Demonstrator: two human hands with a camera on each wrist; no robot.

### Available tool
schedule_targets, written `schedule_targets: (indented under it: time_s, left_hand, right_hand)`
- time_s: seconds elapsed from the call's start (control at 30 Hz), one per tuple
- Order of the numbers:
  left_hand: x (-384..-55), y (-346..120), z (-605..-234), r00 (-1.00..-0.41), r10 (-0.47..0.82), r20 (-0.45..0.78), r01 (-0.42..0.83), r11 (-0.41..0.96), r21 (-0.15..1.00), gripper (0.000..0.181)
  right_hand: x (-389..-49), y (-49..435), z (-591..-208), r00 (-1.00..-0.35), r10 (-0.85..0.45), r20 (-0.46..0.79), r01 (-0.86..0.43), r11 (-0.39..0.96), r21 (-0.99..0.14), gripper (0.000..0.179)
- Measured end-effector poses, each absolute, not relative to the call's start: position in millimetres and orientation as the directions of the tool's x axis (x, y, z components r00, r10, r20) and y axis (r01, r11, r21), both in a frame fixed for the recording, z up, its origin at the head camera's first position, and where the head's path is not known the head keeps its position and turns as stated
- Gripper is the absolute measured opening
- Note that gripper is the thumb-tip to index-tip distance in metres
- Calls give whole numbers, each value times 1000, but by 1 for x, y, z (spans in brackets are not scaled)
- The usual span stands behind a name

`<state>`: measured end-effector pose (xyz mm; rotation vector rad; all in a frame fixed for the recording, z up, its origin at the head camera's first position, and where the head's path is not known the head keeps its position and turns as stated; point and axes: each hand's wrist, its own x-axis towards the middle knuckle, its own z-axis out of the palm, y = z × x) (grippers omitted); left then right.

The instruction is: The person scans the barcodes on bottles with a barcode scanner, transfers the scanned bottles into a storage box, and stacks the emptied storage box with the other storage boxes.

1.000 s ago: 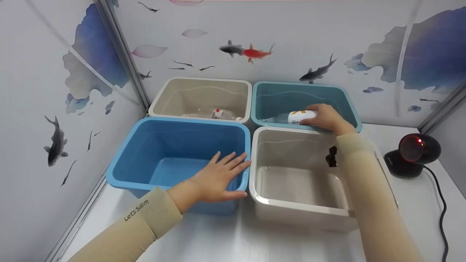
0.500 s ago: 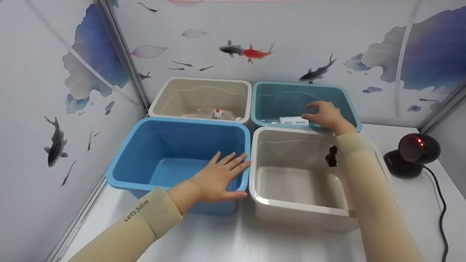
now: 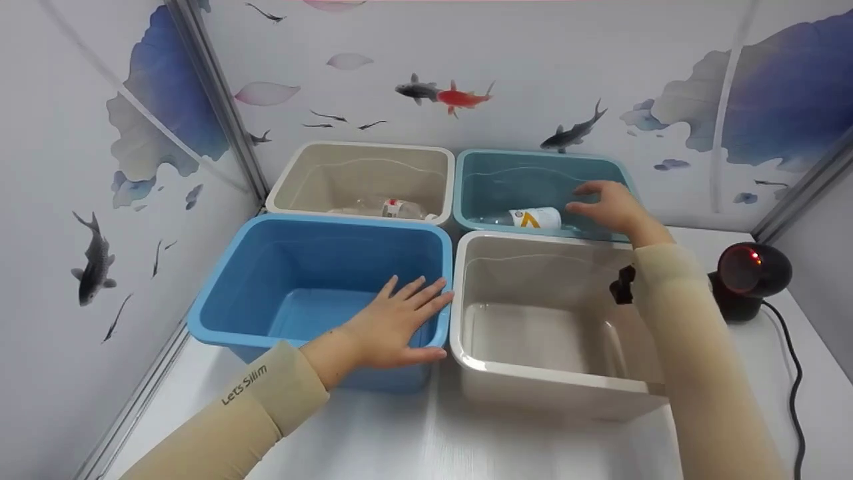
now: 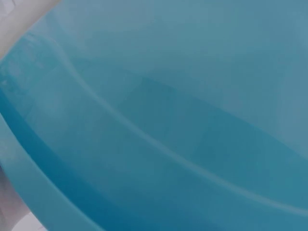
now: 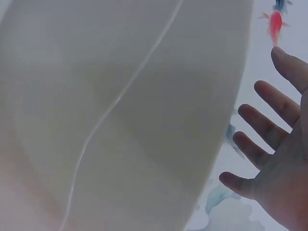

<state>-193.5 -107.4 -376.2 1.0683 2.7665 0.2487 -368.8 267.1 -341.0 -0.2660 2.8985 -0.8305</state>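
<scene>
My right hand [image 3: 613,207] hovers over the teal bin [image 3: 533,155] at the back right, its fingers apart and holding nothing. In that bin, just left of the fingertips, a clear plastic bottle [image 3: 535,218] with a white and orange label lies on its side. The right wrist view shows the same hand [image 5: 284,139] with fingers spread. My left hand [image 3: 386,327] lies with straight fingers at the right end of the blue bin [image 3: 320,223], fingertips by its rim. Mostly the blue bin's inner wall [image 4: 159,106] fills the left wrist view.
A cream bin [image 3: 373,148] at the back left has clear bottles lying in it, one bottle [image 3: 400,209] with a red and white label. At front right stands a beige bin [image 3: 560,377]. Beyond it on the table is a black scanner [image 3: 753,273] with a cable.
My right hand has let go of the white-labelled bottle and drawn back right. The bottle has rolled in the teal bin, showing its orange mark. The left hand stays put; the head view shifts slightly.
</scene>
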Motion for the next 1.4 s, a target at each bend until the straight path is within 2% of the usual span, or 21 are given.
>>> schedule_targets:
  time_s: [0.43,0.73,1.1,1.4]
  left_hand:
    - [-193,-105,-371,-720,683,-120,659,728,190,82]
    - [-195,-106,-370,-719,680,-145,647,731,218,84]
    - [-195,-105,-368,-710,690,-137,657,720,223,84]
    - [-194,-99,-363,-710,691,-134,659,720,220,82]
  right_hand:
    - [-341,308,-318,-984,-169,-54,-106,802,-587,68]
    - [-320,334,-308,-983,-183,-2,-149,804,-575,63]
    - [-293,355,-294,-977,-213,-24,-169,836,-521,55]
    - [-274,379,-301,-979,-205,-22,-169,861,-481,52]
